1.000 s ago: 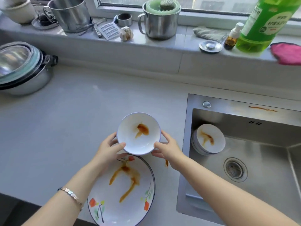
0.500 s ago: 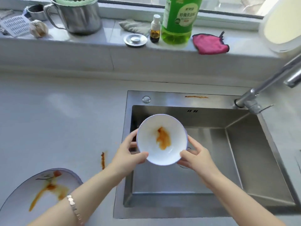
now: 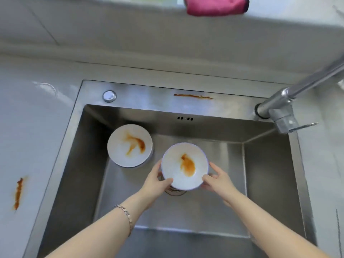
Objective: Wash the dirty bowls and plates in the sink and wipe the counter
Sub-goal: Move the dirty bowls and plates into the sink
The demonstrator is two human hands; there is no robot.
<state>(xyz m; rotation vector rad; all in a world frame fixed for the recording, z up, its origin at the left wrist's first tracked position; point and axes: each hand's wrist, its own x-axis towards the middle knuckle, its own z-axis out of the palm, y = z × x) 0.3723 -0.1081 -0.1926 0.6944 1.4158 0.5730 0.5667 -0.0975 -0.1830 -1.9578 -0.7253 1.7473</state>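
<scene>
White bowl (image 3: pixel 184 165), sauce-stained, is held at its rim by left grip (image 3: pixel 155 180) and right grip (image 3: pixel 217 180), fingers curled round it, over the drain (image 3: pixel 176 191). If released early, it could be chipped on the steel or knocked against the second bowl (image 3: pixel 129 145), beyond and left of the drain.

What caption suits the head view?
Left hand and right hand hold a stained bowl over the sink, near another dirty dish.
</scene>
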